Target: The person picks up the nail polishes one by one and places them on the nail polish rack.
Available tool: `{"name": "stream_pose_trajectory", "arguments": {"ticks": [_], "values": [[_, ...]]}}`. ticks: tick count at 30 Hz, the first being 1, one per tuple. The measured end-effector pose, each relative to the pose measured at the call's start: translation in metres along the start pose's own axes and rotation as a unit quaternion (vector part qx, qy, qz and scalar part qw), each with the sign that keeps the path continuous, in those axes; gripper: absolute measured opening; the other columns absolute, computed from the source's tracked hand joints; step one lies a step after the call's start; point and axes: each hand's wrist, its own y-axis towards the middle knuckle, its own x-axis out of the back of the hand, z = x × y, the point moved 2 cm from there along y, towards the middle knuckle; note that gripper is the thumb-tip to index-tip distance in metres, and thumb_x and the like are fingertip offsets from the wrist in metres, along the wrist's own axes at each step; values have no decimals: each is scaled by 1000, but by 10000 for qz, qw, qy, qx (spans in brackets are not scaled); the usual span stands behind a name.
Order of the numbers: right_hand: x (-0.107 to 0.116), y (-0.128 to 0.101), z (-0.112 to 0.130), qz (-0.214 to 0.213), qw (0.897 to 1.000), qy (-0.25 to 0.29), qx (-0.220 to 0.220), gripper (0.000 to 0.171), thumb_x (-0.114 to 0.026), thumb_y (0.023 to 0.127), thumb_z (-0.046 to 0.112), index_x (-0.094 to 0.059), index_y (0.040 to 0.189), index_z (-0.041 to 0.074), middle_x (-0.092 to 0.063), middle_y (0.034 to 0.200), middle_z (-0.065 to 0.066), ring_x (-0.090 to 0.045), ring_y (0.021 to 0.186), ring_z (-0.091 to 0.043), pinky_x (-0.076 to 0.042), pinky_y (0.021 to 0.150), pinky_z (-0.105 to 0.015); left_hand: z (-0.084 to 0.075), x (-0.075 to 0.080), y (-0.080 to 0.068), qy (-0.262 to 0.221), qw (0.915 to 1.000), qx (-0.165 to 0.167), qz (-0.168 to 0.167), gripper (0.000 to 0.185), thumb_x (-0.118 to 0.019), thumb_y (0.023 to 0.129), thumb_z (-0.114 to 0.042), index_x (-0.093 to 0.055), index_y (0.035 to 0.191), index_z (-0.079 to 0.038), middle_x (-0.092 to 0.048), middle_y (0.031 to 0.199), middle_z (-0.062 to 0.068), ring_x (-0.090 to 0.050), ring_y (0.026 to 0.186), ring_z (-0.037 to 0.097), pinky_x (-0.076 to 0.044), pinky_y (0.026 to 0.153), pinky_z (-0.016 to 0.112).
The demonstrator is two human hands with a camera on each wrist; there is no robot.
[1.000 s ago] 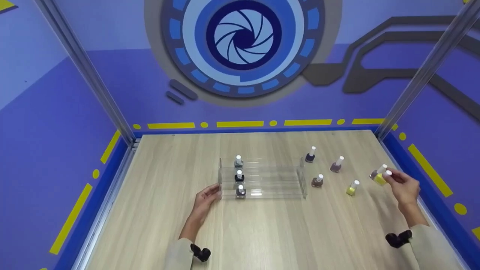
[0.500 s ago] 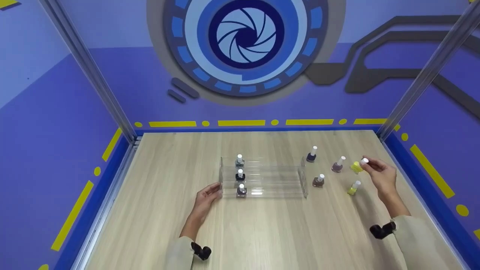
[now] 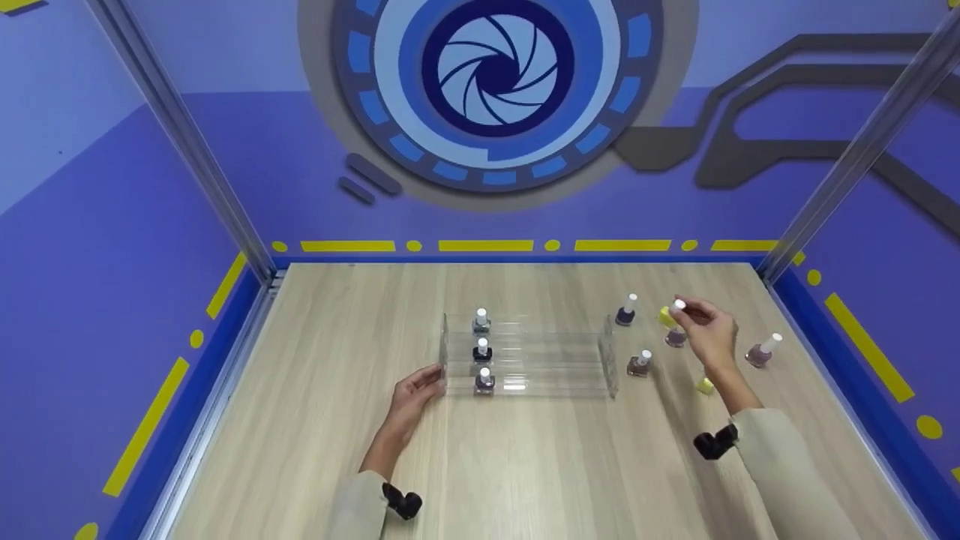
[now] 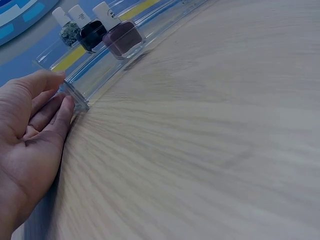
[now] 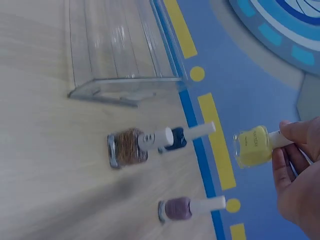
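My right hand (image 3: 686, 311) pinches the white cap of a yellow nail polish bottle (image 3: 667, 316) and holds it tilted in the air, right of a clear tiered rack (image 3: 540, 360). The wrist view shows the same yellow bottle (image 5: 255, 145) hanging from my right hand (image 5: 286, 142). My left hand (image 3: 433, 375) rests with straight fingers against the rack's left end, seen up close as the left hand (image 4: 62, 92) on the rack corner (image 4: 75, 97). Three bottles stand at the rack's left, one per step: grey (image 3: 481, 321), black (image 3: 481, 349), plum (image 3: 484, 381).
Loose bottles stand on the wooden table (image 3: 525, 465) right of the rack: dark blue (image 3: 625, 310), brown (image 3: 639, 363), mauve (image 3: 675, 338) behind my hand, yellow (image 3: 705, 385) by my wrist, pinkish (image 3: 763, 351) far right. Blue walls and metal posts enclose the table.
My right hand has carried the yellow bottle from the table's right edge leftward and further back, towards the rack. The pinkish bottle stayed behind. My left hand has not moved.
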Motion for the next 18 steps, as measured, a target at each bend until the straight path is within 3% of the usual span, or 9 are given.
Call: {"name": "stream_pose_trajectory", "arguments": {"ticks": [5, 11, 18], "values": [[-26, 5, 12, 219, 9995, 54, 238, 34, -67, 99, 13, -66, 129, -2, -66, 129, -25, -61, 91, 11, -51, 83, -3, 0, 2, 1, -6, 10000, -33, 38, 47, -64, 99, -7, -53, 143, 6, -52, 150, 25, -53, 138, 28, -52, 101, 16], [-58, 11, 21, 359, 9985, 296, 305, 32, -71, 96, 10, -69, 125, -3, -69, 124, -27, -61, 85, 11, -53, 79, -6, 1, 1, 0, -62, 9999, -34, 88, 49, -66, 98, -8, -51, 143, 7, -51, 150, 27, -54, 137, 27, -53, 101, 18], [-94, 7, 31, 873, 9951, 290, 365, 32, -70, 97, 11, -69, 126, -2, -70, 123, -25, -62, 88, 5, -52, 76, -7, -1, 0, 0, -68, 10000, -21, 59, 49, -65, 99, -7, -51, 143, 7, -51, 150, 27, -53, 139, 29, -52, 102, 18]]}}
